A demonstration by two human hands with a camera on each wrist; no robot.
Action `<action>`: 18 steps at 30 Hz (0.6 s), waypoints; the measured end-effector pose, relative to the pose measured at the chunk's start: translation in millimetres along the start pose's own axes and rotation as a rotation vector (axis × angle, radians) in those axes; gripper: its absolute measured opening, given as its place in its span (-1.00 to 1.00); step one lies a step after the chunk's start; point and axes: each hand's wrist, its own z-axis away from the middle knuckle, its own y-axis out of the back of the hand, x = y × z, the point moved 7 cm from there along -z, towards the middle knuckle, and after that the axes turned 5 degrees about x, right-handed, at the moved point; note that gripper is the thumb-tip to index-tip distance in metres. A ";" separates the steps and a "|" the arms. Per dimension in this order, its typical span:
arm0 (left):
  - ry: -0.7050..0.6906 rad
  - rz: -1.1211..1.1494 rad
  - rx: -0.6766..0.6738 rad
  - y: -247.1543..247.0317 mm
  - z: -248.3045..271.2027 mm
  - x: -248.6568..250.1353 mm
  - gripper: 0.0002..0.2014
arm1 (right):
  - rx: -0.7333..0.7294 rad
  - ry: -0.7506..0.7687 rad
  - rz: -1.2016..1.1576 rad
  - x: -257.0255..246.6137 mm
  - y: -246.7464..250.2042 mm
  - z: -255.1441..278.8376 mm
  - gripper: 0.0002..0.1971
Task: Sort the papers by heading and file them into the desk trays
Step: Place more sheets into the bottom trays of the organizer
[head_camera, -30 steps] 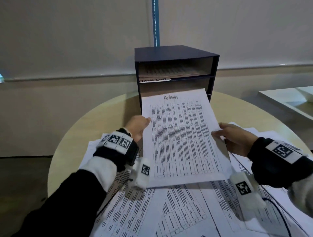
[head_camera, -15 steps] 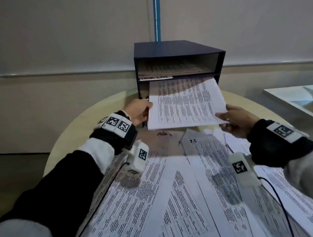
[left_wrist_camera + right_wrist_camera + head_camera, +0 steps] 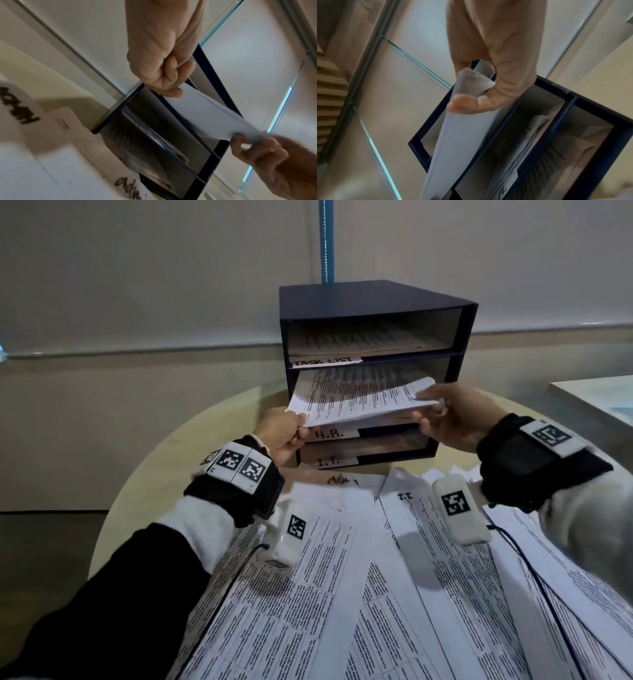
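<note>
A dark blue tray unit (image 3: 370,299) stands at the back of the round table, with shelf labels TASK LIST (image 3: 325,361), H.R. (image 3: 329,434) and I.T. (image 3: 329,462). A printed sheet (image 3: 356,398) lies more than halfway inside the second slot, covering that slot's label. My left hand (image 3: 279,436) pinches its near left corner, and my right hand (image 3: 455,422) pinches its near right corner. The left wrist view shows the left hand (image 3: 163,75) on the sheet (image 3: 205,112). In the right wrist view the right hand (image 3: 496,81) holds the sheet's curled edge (image 3: 457,135). Papers lie in other slots.
Several printed sheets overlap across the table's near half, one headed Admin (image 3: 342,480) and one I.T. (image 3: 406,496). The bare table edge (image 3: 144,474) curves at the left. A white surface (image 3: 596,395) stands at the far right, and a wall is close behind the trays.
Both hands have carried the Admin sheet forward from above the table into the second slot. Sheets that it hid on the table now show.
</note>
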 end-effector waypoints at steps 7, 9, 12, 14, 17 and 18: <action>-0.271 -0.385 0.030 -10.7 11.8 16.2 -0.76 | 0.197 0.165 -0.070 -10.7 14.9 -33.0 -0.78; -0.399 -0.726 0.125 -9.5 13.6 21.9 -0.65 | 0.205 0.174 -0.114 -11.4 11.9 -38.3 -0.92; -0.595 -1.064 0.237 -12.0 19.1 26.5 -0.71 | 0.268 0.194 -0.102 -13.4 11.7 -47.0 -0.81; -0.752 -1.272 0.306 -18.2 23.9 29.1 -0.71 | 0.306 0.204 -0.063 -14.8 10.8 -50.7 -0.85; -0.833 -1.411 0.305 -27.6 23.0 30.1 -0.64 | 0.372 0.247 0.082 -20.5 11.2 -57.5 -0.79; -0.834 -1.439 0.295 -30.3 21.5 30.3 -0.62 | 0.378 0.267 0.127 -22.8 10.5 -60.6 -0.72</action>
